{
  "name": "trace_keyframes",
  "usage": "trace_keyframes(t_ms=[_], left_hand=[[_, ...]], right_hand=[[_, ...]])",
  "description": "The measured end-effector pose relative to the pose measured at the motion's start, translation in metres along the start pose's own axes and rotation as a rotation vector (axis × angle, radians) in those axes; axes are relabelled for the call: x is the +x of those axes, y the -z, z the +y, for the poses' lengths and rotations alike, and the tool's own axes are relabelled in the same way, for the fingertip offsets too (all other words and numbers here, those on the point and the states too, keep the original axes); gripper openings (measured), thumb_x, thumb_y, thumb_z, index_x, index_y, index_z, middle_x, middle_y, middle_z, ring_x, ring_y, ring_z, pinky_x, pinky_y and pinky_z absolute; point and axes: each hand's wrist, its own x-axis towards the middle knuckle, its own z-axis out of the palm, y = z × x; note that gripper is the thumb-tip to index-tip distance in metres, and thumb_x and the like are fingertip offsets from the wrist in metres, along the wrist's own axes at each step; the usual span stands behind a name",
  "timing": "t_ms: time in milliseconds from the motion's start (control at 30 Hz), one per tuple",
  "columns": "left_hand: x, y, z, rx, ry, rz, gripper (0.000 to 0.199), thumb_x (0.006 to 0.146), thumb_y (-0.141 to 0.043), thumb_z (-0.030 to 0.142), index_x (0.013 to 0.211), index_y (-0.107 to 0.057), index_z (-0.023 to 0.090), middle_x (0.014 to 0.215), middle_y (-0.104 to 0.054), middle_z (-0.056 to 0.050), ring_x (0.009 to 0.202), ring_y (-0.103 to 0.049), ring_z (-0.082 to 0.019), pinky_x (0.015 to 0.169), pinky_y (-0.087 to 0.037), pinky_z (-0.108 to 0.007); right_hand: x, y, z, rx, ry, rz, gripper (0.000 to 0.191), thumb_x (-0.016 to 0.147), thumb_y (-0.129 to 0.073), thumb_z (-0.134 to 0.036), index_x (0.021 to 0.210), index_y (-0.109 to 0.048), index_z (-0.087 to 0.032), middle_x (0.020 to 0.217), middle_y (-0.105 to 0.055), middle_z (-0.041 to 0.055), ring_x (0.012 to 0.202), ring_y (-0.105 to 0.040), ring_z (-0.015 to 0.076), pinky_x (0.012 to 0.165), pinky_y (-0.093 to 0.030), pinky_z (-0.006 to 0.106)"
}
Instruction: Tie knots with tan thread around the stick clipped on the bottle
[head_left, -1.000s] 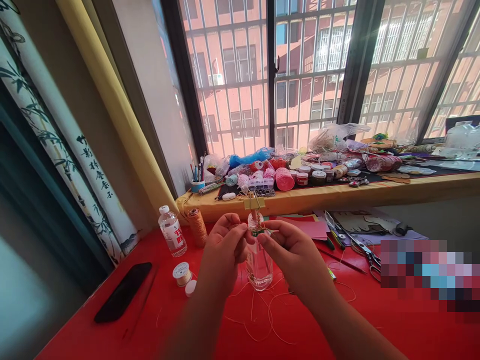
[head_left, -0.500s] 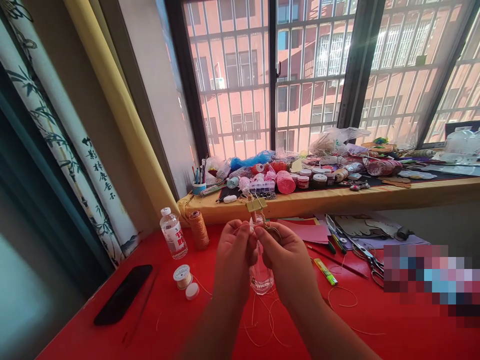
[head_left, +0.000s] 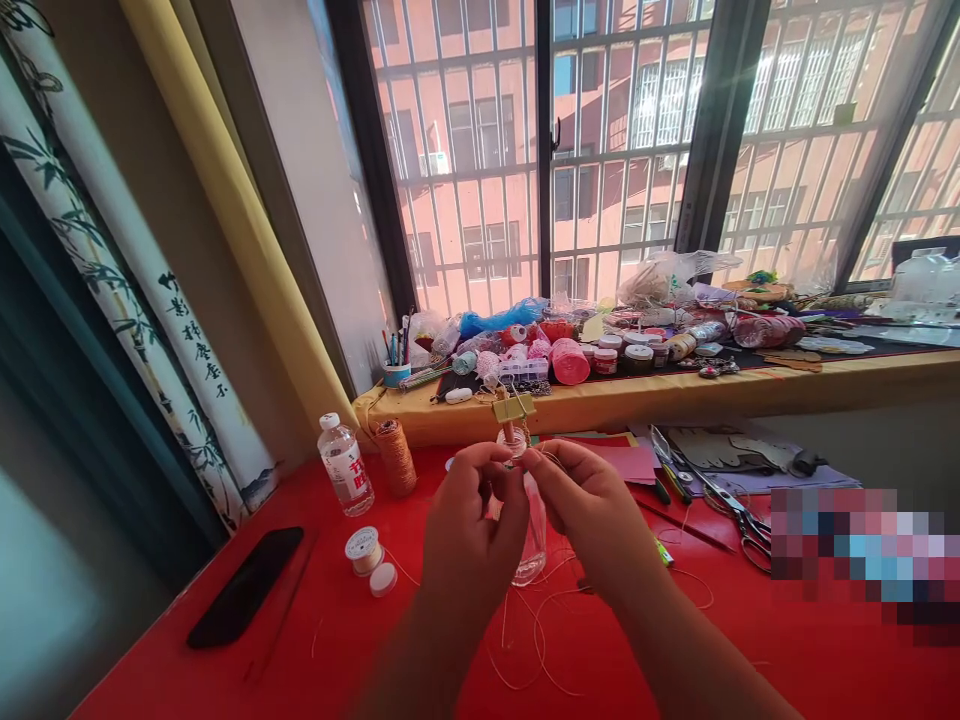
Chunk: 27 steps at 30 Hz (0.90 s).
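My left hand and my right hand meet in front of a clear glass bottle on the red table. Their fingertips are pinched close together near the bottle's neck. Thin cord shows at the right fingers; what the left fingertips pinch is too small to make out. Above the hands, a gold binder clip sits on a brown stick at the bottle's mouth, with a twisted cord hanging beside it. Loose pale thread curls on the table below my wrists.
Left of my hands are a thread spool, a white cap, a water bottle, an orange cord cone and a black phone. Scissors and pink paper lie right. Craft supplies crowd the windowsill.
My left hand has turned and its fingers have bent inward. My right hand has shifted slightly right and its forearm swung outward, covering more of the yellow-green packet.
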Motion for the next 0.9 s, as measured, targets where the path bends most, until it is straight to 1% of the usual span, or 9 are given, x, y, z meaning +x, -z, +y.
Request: trace_keyframes(t_ms=[100,167,300,400,533,600,700,800,900], left_hand=[[0.008,0.006,-0.002,0.042,0.034,-0.009,0.008,0.09,-0.07,0.031,0.093,-0.068,0.024,0.064,-0.054,0.005,0.055,-0.049,-0.013,0.05,-0.033,-0.023],[0.014,0.01,-0.004,0.079,-0.014,-0.062,0.009,0.087,-0.074,0.032,0.089,-0.071,0.024,0.062,-0.055,0.004,0.055,-0.048,-0.014,0.051,-0.033,-0.024],[0.02,0.015,-0.009,0.139,-0.102,-0.01,0.009,0.084,-0.075,0.032,0.084,-0.07,0.024,0.063,-0.056,0.003,0.06,-0.051,-0.016,0.058,-0.036,-0.026],[0.02,0.016,-0.009,0.172,-0.157,-0.025,0.007,0.082,-0.072,0.027,0.081,-0.066,0.024,0.065,-0.057,0.003,0.06,-0.051,-0.016,0.06,-0.038,-0.026],[0.02,0.017,-0.007,0.197,-0.21,-0.028,0.004,0.082,-0.068,0.021,0.081,-0.068,0.025,0.068,-0.061,0.001,0.063,-0.053,-0.017,0.064,-0.041,-0.028],[0.02,0.018,-0.005,0.189,-0.214,0.0,0.006,0.082,-0.068,0.02,0.079,-0.07,0.025,0.069,-0.063,0.0,0.062,-0.053,-0.017,0.065,-0.042,-0.029],[0.021,0.02,-0.004,0.219,-0.241,0.02,0.008,0.081,-0.068,0.019,0.079,-0.072,0.025,0.068,-0.063,0.001,0.06,-0.052,-0.017,0.063,-0.042,-0.028],[0.021,0.021,-0.005,0.268,-0.293,-0.012,0.01,0.083,-0.068,0.017,0.082,-0.074,0.025,0.066,-0.061,0.002,0.058,-0.052,-0.015,0.06,-0.04,-0.027],[0.021,0.023,-0.006,0.314,-0.33,-0.047,0.012,0.085,-0.068,0.019,0.087,-0.079,0.025,0.067,-0.065,0.0,0.059,-0.055,-0.016,0.059,-0.041,-0.026]], right_hand=[[0.0,0.01,-0.007,-0.103,0.01,0.012,0.045,0.082,-0.075,-0.063,0.074,-0.064,-0.021,0.056,-0.036,-0.0071,0.051,-0.024,0.0097,0.045,-0.016,0.025],[0.0,0.015,-0.011,-0.154,0.016,0.008,0.045,0.081,-0.076,-0.062,0.072,-0.062,-0.021,0.057,-0.037,-0.0067,0.051,-0.025,0.0099,0.046,-0.017,0.025],[0.0,0.018,-0.013,-0.159,-0.002,0.01,0.042,0.082,-0.075,-0.061,0.073,-0.062,-0.022,0.054,-0.036,-0.0073,0.05,-0.027,0.0107,0.046,-0.019,0.026],[-0.001,0.017,-0.014,-0.125,-0.028,0.01,0.039,0.082,-0.075,-0.058,0.073,-0.063,-0.022,0.052,-0.036,-0.0077,0.049,-0.027,0.0104,0.046,-0.019,0.025],[0.0,0.017,-0.014,-0.112,-0.022,-0.012,0.036,0.078,-0.08,-0.055,0.077,-0.069,-0.021,0.054,-0.039,-0.0074,0.049,-0.023,0.0085,0.046,-0.015,0.025],[0.002,0.018,-0.013,-0.121,-0.019,-0.022,0.036,0.076,-0.081,-0.055,0.077,-0.07,-0.021,0.054,-0.041,-0.0071,0.048,-0.024,0.0082,0.044,-0.015,0.025],[0.005,0.021,-0.01,-0.138,-0.017,-0.03,0.038,0.074,-0.082,-0.057,0.078,-0.071,-0.021,0.052,-0.038,-0.0079,0.046,-0.025,0.0084,0.042,-0.016,0.024],[0.005,0.02,-0.01,-0.146,-0.01,-0.028,0.04,0.074,-0.08,-0.06,0.078,-0.07,-0.021,0.052,-0.038,-0.0082,0.046,-0.026,0.0088,0.042,-0.017,0.024],[0.004,0.019,-0.011,-0.14,-0.008,-0.027,0.04,0.075,-0.079,-0.061,0.079,-0.07,-0.021,0.052,-0.039,-0.008,0.047,-0.026,0.0089,0.043,-0.018,0.025]])
